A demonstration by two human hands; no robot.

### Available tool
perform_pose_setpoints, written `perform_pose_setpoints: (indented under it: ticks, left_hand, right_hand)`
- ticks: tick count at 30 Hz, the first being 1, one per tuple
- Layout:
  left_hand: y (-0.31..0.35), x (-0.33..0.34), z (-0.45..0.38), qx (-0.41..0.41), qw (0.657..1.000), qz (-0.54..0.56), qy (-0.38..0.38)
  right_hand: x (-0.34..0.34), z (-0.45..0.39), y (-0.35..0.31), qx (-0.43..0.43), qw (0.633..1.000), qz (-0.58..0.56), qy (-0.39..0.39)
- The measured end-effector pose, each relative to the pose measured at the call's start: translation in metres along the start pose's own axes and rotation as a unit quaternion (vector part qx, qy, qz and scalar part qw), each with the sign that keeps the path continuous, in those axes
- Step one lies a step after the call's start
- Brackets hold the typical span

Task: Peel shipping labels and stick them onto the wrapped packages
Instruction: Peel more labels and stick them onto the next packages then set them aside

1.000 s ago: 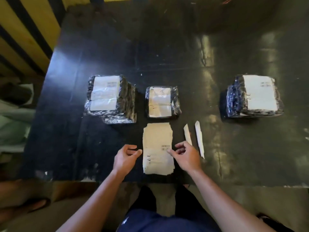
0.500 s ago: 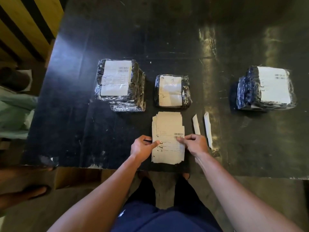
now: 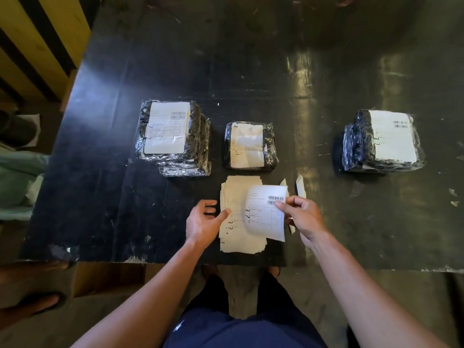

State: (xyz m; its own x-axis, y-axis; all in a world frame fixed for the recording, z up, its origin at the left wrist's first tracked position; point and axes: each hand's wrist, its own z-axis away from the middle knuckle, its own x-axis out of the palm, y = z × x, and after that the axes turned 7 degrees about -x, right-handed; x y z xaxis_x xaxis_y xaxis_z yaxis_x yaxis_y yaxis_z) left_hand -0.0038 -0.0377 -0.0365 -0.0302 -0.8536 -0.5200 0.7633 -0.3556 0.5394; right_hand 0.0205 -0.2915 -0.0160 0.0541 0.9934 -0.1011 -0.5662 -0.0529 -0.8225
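Observation:
My right hand [image 3: 302, 218] pinches the right edge of a white shipping label [image 3: 265, 212] with a barcode, lifted off the label stack [image 3: 236, 237] near the table's front edge. My left hand [image 3: 204, 221] hovers at the stack's left edge, thumb tip touching the paper. Three plastic-wrapped dark packages stand behind: a left pile [image 3: 195, 139], a small middle package [image 3: 270, 136] and a right package [image 3: 356, 146]. Each has a white label on top.
Two narrow white backing strips [image 3: 300, 185] lie right of the stack, partly hidden by my right hand. The black table [image 3: 251, 71] has a worn front edge. A yellow and black striped surface [image 3: 37, 46] stands at the left. Someone's foot [image 3: 27, 305] is at lower left.
My right hand has lifted one label off the stack and drawn it to the right. My left hand's fingers have spread and eased off the stack.

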Motion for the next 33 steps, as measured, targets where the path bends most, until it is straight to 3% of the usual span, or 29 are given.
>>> perform_pose_setpoints:
  ticks: [2,6,8,20,33]
  left_hand:
    - [0.019,-0.01,0.014,0.047,0.997,0.063,-0.023]
    - [0.063,-0.034,0.049,0.086,0.971,0.14,-0.173]
    - [0.082,-0.045,0.066,0.105,0.956,0.177,-0.212]
    - [0.13,-0.091,0.108,0.194,0.938,0.211,-0.194]
    - [0.135,-0.096,0.105,0.191,0.933,0.213,-0.22]
  right_hand:
    - [-0.004,0.011,-0.022,-0.039,0.999,-0.003,-0.028]
    - [-0.001,0.035,-0.062,-0.112,0.989,-0.011,-0.095]
    - [0.004,0.048,-0.082,-0.153,0.981,-0.002,-0.118]
    - [-0.008,0.082,-0.174,-0.276,0.948,-0.077,-0.139]
    - [-0.008,0.076,-0.187,-0.26,0.946,-0.044,-0.189]
